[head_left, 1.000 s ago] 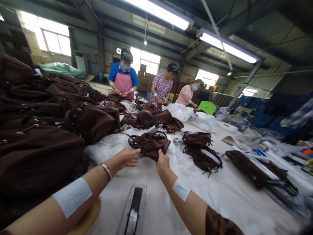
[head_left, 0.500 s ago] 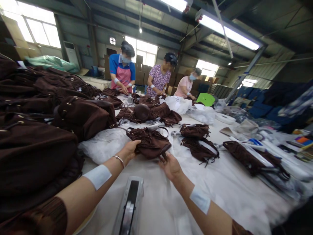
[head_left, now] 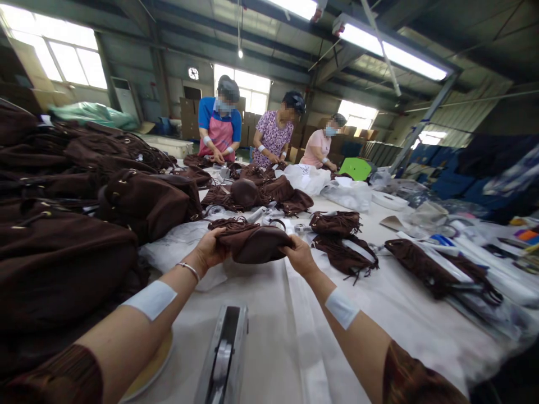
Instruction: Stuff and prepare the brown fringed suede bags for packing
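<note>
Between my two hands is a small dark brown fringed bag (head_left: 259, 244), tilted so that its smooth rounded base faces me. My left hand (head_left: 213, 250) is closed on its left end, and my right hand (head_left: 300, 256) pinches the right end of the base. The bag's fringe and a strap loop show along its far side. Below it, nearer to me, a metal tape dispenser (head_left: 223, 353) stands on the white-covered table (head_left: 269, 314). Crumpled clear plastic (head_left: 168, 247) lies beside my left hand.
Large brown bags (head_left: 63, 252) are heaped on the left. Smaller fringed bags (head_left: 343, 252) lie to the right, with a brown bag holding white packing (head_left: 425, 266) farther right. Across the table several co-workers (head_left: 221, 123) handle bags. A green chair back (head_left: 355, 168) stands behind.
My right hand has gone from open fingers under the bag to a pinch on its end. The bag has been raised slightly and tipped, turning its base towards me.
</note>
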Demonstrator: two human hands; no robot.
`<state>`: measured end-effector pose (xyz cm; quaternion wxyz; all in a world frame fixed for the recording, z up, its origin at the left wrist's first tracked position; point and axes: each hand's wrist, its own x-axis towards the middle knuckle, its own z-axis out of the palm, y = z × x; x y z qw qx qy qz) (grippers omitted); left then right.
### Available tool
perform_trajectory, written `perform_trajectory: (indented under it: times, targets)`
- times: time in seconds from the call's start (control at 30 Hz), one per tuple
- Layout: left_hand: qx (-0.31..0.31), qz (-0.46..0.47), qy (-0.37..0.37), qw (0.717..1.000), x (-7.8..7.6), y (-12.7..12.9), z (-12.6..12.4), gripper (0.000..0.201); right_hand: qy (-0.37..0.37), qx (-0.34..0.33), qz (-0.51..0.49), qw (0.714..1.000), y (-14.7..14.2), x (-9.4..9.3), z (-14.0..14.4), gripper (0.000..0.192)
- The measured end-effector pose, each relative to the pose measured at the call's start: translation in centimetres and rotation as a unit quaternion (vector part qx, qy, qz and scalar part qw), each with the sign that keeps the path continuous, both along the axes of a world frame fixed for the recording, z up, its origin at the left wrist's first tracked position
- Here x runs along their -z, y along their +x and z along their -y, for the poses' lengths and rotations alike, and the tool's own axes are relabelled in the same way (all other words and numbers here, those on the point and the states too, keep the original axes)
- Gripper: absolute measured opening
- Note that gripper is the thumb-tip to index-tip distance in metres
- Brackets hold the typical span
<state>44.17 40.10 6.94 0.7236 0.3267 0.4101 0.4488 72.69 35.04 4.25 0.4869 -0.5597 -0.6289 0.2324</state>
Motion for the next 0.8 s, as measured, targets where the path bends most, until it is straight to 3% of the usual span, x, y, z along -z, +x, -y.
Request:
perform_trajectory:
  times: [0.1,0.17,0.27,0.33,0.4,0.47,0.53,0.57,0.7,0.8]
  targets:
    - [-0.011,-0.099,0.004,0.995,0.7,-0.2,-0.5,0.025,0.041,-0.027,0.064,0.997,-0.5,-1.2,1.3,0.027]
    - [-0.033,-0.196,0.009,0.980,0.8,-0.6,-0.7,0.019,0.031,-0.070,0.101,0.992,-0.9,-0.6,2.1,0.038]
    - [-0.071,-0.314,0.077,0.944,-0.6,-1.5,-0.1,0.018,-0.023,-0.117,0.121,0.986,-1.4,1.2,2.9,0.051]
    - [-0.082,-0.351,0.152,0.920,-2.2,-1.6,1.2,0.022,-0.037,-0.112,0.122,0.985,-1.6,2.0,3.1,0.051]
    - [-0.023,-0.400,0.267,0.876,-3.5,-1.0,2.8,0.034,-0.032,-0.113,0.125,0.985,-1.8,2.0,3.0,0.054]
    - [0.091,-0.490,0.386,0.776,-4.0,0.1,4.4,0.050,-0.016,-0.141,0.135,0.981,-1.9,1.2,2.8,0.059]
    - [0.164,-0.575,0.434,0.674,-3.6,1.3,5.2,0.052,0.006,-0.186,0.154,0.970,-2.0,0.1,2.4,0.062]
    - [0.172,-0.603,0.430,0.650,-3.2,1.8,5.3,0.046,0.014,-0.204,0.167,0.965,-2.0,-0.4,2.2,0.062]
    - [0.163,-0.630,0.429,0.627,-1.0,2.5,4.1,0.018,-0.030,-0.205,0.270,0.940,-1.9,-1.1,1.2,0.047]
    - [0.183,-0.607,0.467,0.617,0.5,1.7,3.2,0.014,-0.051,-0.183,0.322,0.928,-2.3,-0.1,0.5,0.041]
